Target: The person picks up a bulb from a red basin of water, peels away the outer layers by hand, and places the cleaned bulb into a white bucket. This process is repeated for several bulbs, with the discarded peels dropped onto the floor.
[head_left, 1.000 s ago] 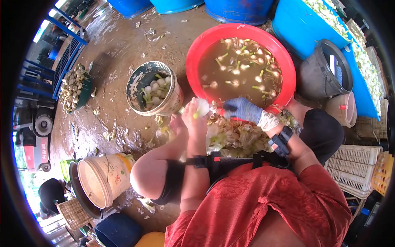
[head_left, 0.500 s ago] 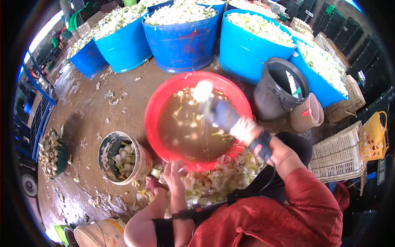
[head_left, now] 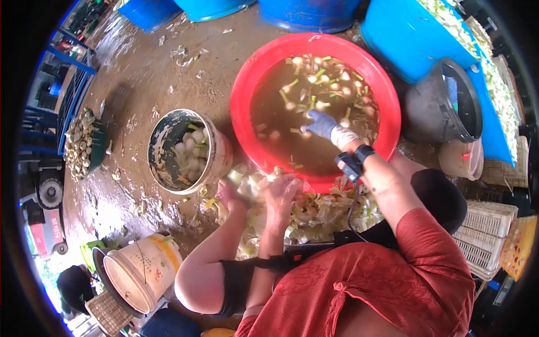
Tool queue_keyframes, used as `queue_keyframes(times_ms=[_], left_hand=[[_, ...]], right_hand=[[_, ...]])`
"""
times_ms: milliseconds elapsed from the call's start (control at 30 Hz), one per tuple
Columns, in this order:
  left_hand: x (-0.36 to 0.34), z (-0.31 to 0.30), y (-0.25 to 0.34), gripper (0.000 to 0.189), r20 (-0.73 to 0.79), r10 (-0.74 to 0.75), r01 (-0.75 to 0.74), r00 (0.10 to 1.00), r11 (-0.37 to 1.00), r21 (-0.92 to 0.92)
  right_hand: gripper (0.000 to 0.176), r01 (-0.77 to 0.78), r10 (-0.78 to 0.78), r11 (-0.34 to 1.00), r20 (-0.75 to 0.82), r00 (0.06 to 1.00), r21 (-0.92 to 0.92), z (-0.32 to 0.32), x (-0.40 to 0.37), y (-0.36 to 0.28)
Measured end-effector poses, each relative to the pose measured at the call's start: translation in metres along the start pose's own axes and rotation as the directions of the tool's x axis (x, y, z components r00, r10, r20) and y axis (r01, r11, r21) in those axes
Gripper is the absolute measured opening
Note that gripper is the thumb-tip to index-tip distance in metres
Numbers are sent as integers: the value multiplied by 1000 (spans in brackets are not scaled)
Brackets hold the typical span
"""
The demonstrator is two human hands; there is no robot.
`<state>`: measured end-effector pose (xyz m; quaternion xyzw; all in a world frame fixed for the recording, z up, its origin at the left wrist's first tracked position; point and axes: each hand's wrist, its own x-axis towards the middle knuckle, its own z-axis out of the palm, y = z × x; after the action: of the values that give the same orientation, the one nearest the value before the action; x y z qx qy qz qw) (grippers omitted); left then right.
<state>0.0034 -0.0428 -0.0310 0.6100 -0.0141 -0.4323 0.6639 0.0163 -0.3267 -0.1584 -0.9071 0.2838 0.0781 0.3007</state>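
My right hand (head_left: 322, 124), in a blue glove, reaches over the murky water inside a red tub (head_left: 245, 106), fingers apart among floating white bulbs (head_left: 321, 105) with cut green stems. A small pale piece lies at its fingertips. My bare left hand (head_left: 281, 191) is at the tub's near rim, above a heap of peeled skins (head_left: 320, 216). Its fingers are curled around a small brownish-topped thing (head_left: 278, 171), whose kind I cannot tell. To the left, a tilted bucket (head_left: 223, 154) contains several white bulbs (head_left: 193, 149) with short stems.
Large blue bins (head_left: 412, 39) line the far side, with a dark bucket (head_left: 432, 104) at right. A white plastic crate (head_left: 484, 236) stands right of my knee. Unpeeled bulbs (head_left: 81, 146) fill a green container at left. Stacked pale buckets (head_left: 140, 275) stand lower left on wet floor.
The view has tilted down and left, so the tub appears higher and farther right. My right hand, blurred over the water before, now shows clearly lower, among the bulbs.
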Motion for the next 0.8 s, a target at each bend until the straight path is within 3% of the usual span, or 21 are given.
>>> queue_keyframes(times_ms=[33,67,133,167,233,267,300,333,367,400,433,467,500,533,567,600,633,667,700,733,800], left_hand=[[-1,1,5,37,-4,-15,15,1000,1000,-12],[0,-1,5,37,-19,-22,22,1000,1000,-9],[2,-2,4,36,-27,-19,18,999,999,-45],[4,-4,3,37,-42,-33,30,999,997,-68],[7,-8,4,36,-98,-32,25,995,997,-66],[7,-10,5,36,-146,-27,18,989,998,-63],[9,-15,1,37,-177,2,-16,984,997,-77],[12,-18,-6,37,-183,-1,-14,983,997,-77],[17,-19,-13,37,-259,153,-170,954,984,-43],[18,-19,-15,37,-326,307,-323,894,946,4],[14,-16,-9,39,-334,334,-334,882,941,59],[10,-18,-1,39,-336,339,-339,879,939,63],[7,-23,9,43,-252,332,-277,909,933,229],[5,-26,14,48,-171,308,-223,936,892,392],[6,-25,13,41,-174,404,-334,898,884,327],[4,-27,12,41,-173,412,-342,895,880,328],[2,-28,10,36,-163,386,-355,908,915,190],[-1,-28,13,32,-149,362,-359,920,932,48],[-5,-26,15,28,-164,368,-371,915,929,14],[-8,-25,18,28,-163,378,-381,911,925,15],[-15,-23,23,30,-164,390,-401,906,915,-40]], right_hand=[[72,-128,128,991,17,992,-35,5,-12,-20],[66,-96,93,993,-39,995,-65,23,-19,-26],[60,-27,34,999,196,980,-43,65,-3,-8],[60,-24,32,999,204,979,-40,66,-5,-15],[50,-138,8,962,483,875,234,59,-17,-38],[50,-133,2,963,489,872,233,51,-29,-51],[42,-152,-147,837,484,863,525,42,-44,-64],[38,-179,-283,624,434,856,761,32,-60,-76],[38,-181,-286,622,436,853,762,21,-71,-89],[36,-371,-242,489,531,812,789,8,-82,-105],[35,-542,-217,334,623,752,771,-2,-92,-117],[35,-538,-223,335,620,752,773,-8,-102,-125],[35,191,-314,751,88,945,632,-14,-112,-132],[35,647,-636,757,-324,701,-86,-18,-120,-137],[37,570,-553,821,-221,804,20,-23,-126,-142],[37,574,-557,818,-227,799,16,-29,-132,-147],[39,465,-447,867,-134,884,178,-37,-139,-150],[41,329,-341,888,-20,940,322,-48,-146,-156],[35,183,-257,921,184,949,343,-61,-151,-157],[35,193,-264,920,177,948,341,-58,-153,-157],[25,386,-404,688,-117,907,614,-50,-160,-164]])
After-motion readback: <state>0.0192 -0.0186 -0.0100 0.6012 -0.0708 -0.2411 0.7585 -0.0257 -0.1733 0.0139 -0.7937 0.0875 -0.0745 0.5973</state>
